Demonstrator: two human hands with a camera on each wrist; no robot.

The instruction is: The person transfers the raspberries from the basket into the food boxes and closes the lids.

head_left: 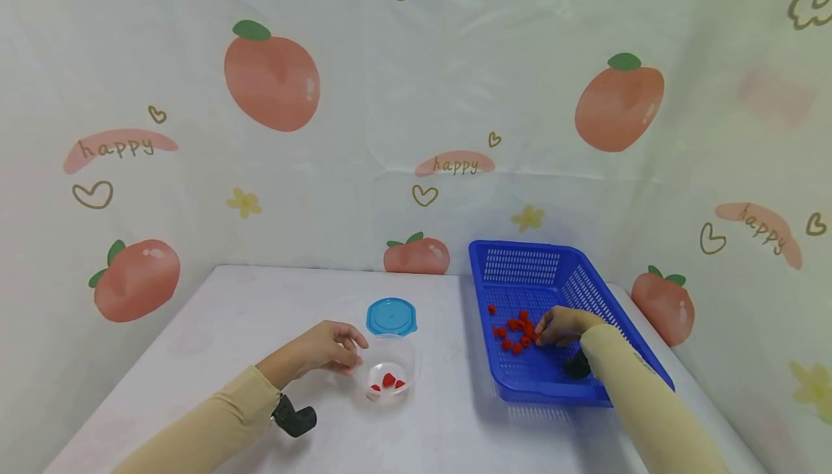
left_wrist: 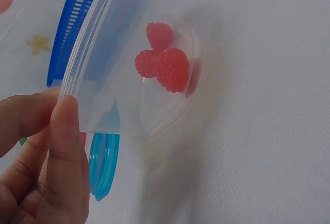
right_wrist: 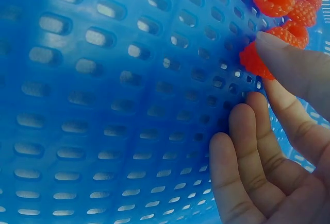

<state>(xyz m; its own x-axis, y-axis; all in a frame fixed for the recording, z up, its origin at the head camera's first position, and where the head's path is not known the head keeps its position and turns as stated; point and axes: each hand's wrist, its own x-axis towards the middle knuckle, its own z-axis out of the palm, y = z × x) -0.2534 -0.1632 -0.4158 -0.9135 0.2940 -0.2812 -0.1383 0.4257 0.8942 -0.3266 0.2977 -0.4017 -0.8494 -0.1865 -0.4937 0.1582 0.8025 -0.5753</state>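
Item in hand: you have one raspberry [right_wrist: 251, 61] at the near-right edge of the loose cluster, down inside the blue basket. Your right hand [head_left: 560, 325] pinches it between thumb and index finger; a two-finger hold probably suits a piece this small among close neighbours. The other three fingers are lightly bent and aimed at the perforated floor (whether they touch it, I cannot tell). More raspberries [head_left: 517, 348] crowd just beside your fingertips. The basket [head_left: 539, 396] stands on your right, its walls presumably there to stop loose pieces rolling off.

Further out, well to the left of the basket: your left hand [head_left: 321, 350] grips the rim of a clear container [left_wrist: 121, 54] with thumb and index finger. Holding only the edge leaves the mouth free, and likely steadies a light vessel against sliding. Three raspberries [left_wrist: 172, 70] sit at its bottom, close together.

Just beyond the container lies a light-blue lid [head_left: 391, 316], off and flat, perhaps set aside there so it is out of both hands' way. Everything rests on a white-covered table [head_left: 273, 297], with a fruit-printed backdrop [head_left: 364, 84] behind. A black device [head_left: 295, 418] shows at your left wrist.
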